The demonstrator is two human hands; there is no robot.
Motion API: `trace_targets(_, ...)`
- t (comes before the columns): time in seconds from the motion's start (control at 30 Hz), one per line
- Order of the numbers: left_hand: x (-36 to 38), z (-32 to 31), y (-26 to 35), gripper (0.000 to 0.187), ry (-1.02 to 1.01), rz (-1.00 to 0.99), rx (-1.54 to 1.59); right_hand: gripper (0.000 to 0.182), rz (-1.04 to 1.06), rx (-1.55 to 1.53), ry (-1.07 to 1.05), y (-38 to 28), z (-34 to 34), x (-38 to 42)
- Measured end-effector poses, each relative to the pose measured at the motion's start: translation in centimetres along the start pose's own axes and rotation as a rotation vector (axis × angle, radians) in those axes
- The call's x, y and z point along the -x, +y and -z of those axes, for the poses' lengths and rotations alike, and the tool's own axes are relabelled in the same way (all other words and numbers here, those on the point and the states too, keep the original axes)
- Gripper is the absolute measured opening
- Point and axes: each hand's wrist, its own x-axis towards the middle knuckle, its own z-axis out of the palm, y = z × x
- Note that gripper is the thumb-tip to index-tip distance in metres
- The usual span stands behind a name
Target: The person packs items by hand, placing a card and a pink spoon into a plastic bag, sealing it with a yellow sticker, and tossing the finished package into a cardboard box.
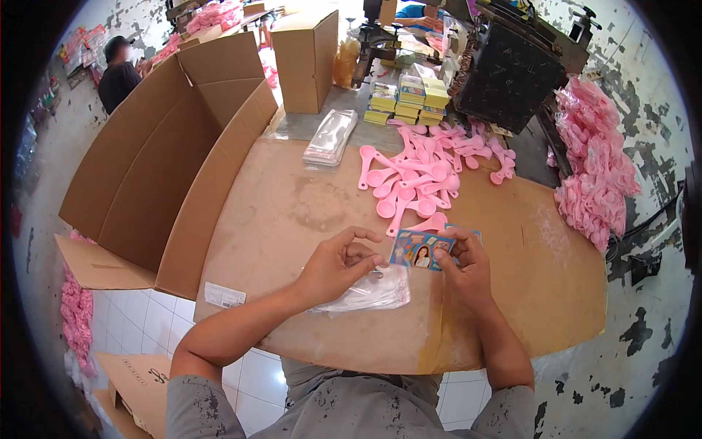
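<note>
A blue printed card (420, 250) with a picture of a person on it is pinched in my right hand (466, 269), thumb on its face. Another blue edge shows behind the fingers. My left hand (342, 265) is just left of the card, over a pile of clear plastic bags (380, 290); its thumb and forefinger are bent close together, and whether they hold a bag edge is too small to tell. Pink spoons (409, 183) lie heaped beyond the card. A stack of clear bags (330, 137) rests farther back on the cardboard-covered table (292, 197).
At the left stands a large open carton (146, 175); a taller box (306, 62) is behind it. Bundled cards (411, 94) sit at the back beside a black machine box (504, 77). Pink bagged items (596, 161) hang at right. A person (119, 75) is far left.
</note>
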Motion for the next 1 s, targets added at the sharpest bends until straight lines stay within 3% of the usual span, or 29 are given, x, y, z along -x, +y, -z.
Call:
trace_targets(0.03,0.2,-0.1,0.1,0.034,-0.01,-0.002,-0.031,0.032,-0.01,0.066,-0.038,-0.1,0.0,0.2)
trace_targets(0.13,0.3,-0.4,0.7,0.036,-0.046,0.016,-0.059,0.034,0.272,0.359,-0.21,-0.5,0.1,-0.4)
trace_targets(0.23,0.5,-0.6,0.4,0.039,-0.119,0.012,-0.129,0.032,0.202,0.405,-0.212,-1.5,-0.5,-0.1)
trace_targets(0.33,0.6,-0.9,0.5,0.042,-0.166,-0.006,-0.207,0.029,-0.067,0.014,-0.072,-2.4,-2.0,0.6)
trace_targets(0.43,0.6,-1.0,-0.1,0.043,-0.167,0.007,-0.161,0.022,-0.081,-0.02,-0.007,-0.4,-2.1,0.7)
trace_targets(0.53,0.6,-1.1,-0.6,0.044,-0.139,0.001,-0.074,0.021,0.036,0.048,-0.149,0.5,-2.2,0.5)
trace_targets(0.63,0.5,-0.9,0.1,0.044,-0.169,0.058,-0.059,0.019,0.183,0.209,-0.392,-1.1,-2.1,0.5)
trace_targets(0.73,0.4,-1.0,0.1,0.041,-0.187,0.105,-0.04,0.021,0.218,0.285,-0.447,-1.2,-1.2,0.3)
trace_targets(0.83,0.2,-1.1,-0.2,0.037,-0.134,0.083,0.03,0.026,0.308,0.551,-0.209,-0.4,-0.5,-1.1)
trace_targets(1.0,-0.2,-0.9,-0.8,0.032,-0.121,0.094,0.071,0.038,0.56,1.054,-0.18,1.0,-0.8,-4.1)
